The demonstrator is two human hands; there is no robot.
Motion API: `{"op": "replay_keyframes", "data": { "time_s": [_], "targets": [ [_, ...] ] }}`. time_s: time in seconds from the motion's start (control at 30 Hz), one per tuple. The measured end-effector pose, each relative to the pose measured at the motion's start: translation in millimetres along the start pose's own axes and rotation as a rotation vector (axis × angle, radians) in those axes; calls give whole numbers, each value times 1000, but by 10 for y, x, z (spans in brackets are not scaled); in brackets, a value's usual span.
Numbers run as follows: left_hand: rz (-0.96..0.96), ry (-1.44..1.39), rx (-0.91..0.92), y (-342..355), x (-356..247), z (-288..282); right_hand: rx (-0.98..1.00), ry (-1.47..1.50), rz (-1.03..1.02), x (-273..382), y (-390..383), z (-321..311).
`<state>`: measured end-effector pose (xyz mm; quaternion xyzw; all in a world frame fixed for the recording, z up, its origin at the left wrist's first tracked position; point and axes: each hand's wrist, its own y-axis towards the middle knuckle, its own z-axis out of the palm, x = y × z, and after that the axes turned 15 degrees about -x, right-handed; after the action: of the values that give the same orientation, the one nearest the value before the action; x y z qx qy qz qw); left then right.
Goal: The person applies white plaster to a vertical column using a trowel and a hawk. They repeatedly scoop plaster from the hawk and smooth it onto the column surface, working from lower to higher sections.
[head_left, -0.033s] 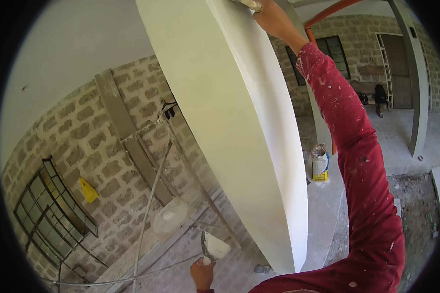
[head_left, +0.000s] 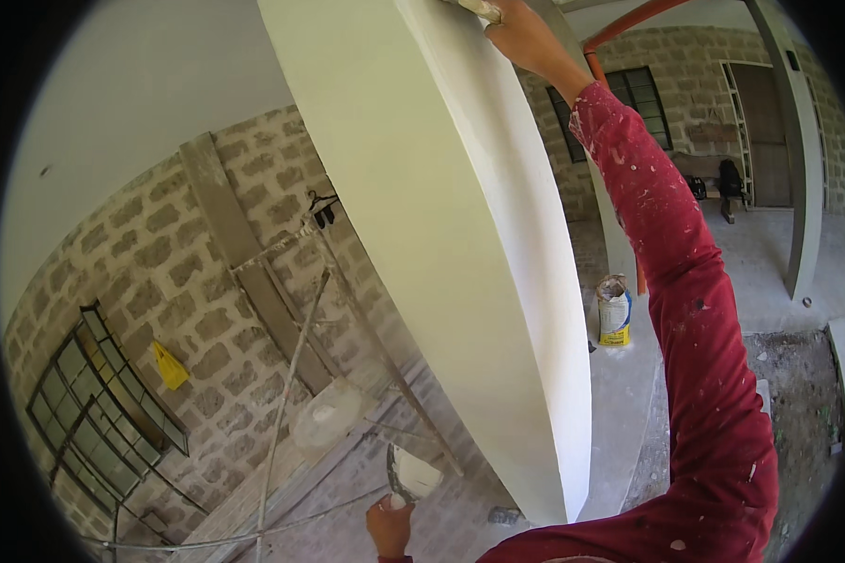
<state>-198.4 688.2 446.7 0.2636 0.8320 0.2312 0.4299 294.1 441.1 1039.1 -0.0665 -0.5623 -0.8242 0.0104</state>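
Next to nothing has moved since the earlier frame: the scene sits a hair differently in view, while both hands and what they hold keep their places. The right hand (head_left: 524, 38), at the top of the picture, is closed around a pale-handled tool (head_left: 482, 9), the fingers curled over it. The upper edge cuts off much of that tool, so I cannot tell whether it touches the tall white column (head_left: 413, 206) beside it. The column leans across the middle of the view, between the two hands. The paint-flecked red sleeve (head_left: 690, 300) runs up to the right wrist along the column's right side.

The left hand (head_left: 389, 530), low in the picture, is closed on the lower end of a broad flat tool (head_left: 418, 474), whose pale face and dark edge stand up above the fist. This tool is apart from the column, to its left. How the fingers wrap its grip is too small to make out. Behind the left hand stand thin scaffold poles (head_left: 292, 375); right of the column, an open-topped sack (head_left: 614, 314) stands on the floor.
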Motion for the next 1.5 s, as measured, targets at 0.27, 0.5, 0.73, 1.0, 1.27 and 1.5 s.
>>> {"op": "replay_keyframes", "data": {
  "time_s": [0.27,0.5,0.73,1.0,1.27,1.5],
  "targets": [
    [-146,79,98,-156,145,39,364,135,-116,-114,-1975,-1069],
    [-132,105,110,57,115,31,182,115,171,-31,-2164,-1513],
    [-136,-139,117,167,-274,160,32,-40,114,472,-345,-581],
    [-55,12,75,-56,-154,153,29,-144,195,623,197,-27],
    [-79,47,66,-119,69,74,115,144,-209,388,-436,-282],
    [55,26,-8,295,-157,-120,406,70,-131,396,-2565,-1472]
  ]
}}
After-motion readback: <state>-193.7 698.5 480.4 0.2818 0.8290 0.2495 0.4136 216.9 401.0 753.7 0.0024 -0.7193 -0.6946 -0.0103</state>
